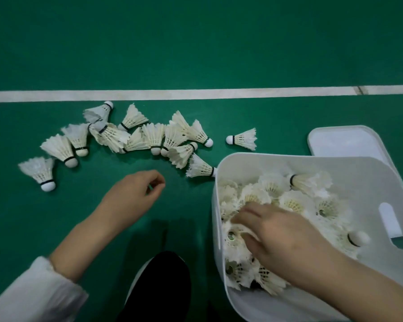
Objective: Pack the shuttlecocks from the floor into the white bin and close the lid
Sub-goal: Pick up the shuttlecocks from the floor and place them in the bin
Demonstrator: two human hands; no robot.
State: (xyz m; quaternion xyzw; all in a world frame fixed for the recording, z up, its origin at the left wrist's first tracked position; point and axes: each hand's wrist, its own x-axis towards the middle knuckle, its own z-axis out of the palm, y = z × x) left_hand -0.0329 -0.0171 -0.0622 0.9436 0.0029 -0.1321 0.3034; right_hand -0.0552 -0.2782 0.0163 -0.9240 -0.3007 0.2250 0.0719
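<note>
A person crouches over a green court floor (196, 43) crossed by a white line (196, 93). The white bin (370, 182) stands at the near right, uncovered, with a handle slot (390, 219) in its right wall. Its lid (342, 140) lies flat on the floor just beyond the bin, its near edge hidden behind the bin's far rim.

The bin is partly filled with packed shuttlecocks (293, 201), most with feathers up, a couple lying with cork showing. The right hand (282, 238) reaches down among them at the bin's left side. Its grip pinches the feather skirt of the held shuttlecock (230, 235) between curled fingers and thumb.

The left hand (135, 191) hovers over bare floor to the left of the bin, wrist coming out of a white sleeve (33, 293). Its grip is loosely curled, thumb close to forefinger, with nothing seen in it.

Loose shuttlecocks (154, 138) lie in an overlapping band on the floor, beyond the left hand and just nearer than the white line. One end shuttlecock (199, 168) touches the bin's left wall with its cork. A lone shuttlecock (242, 138) lies apart, between the band and the lid. A leftmost shuttlecock (39, 170) stands slightly apart, cork toward the near side.

A dark shoe (163, 282) shows at the near edge, between the arms.
</note>
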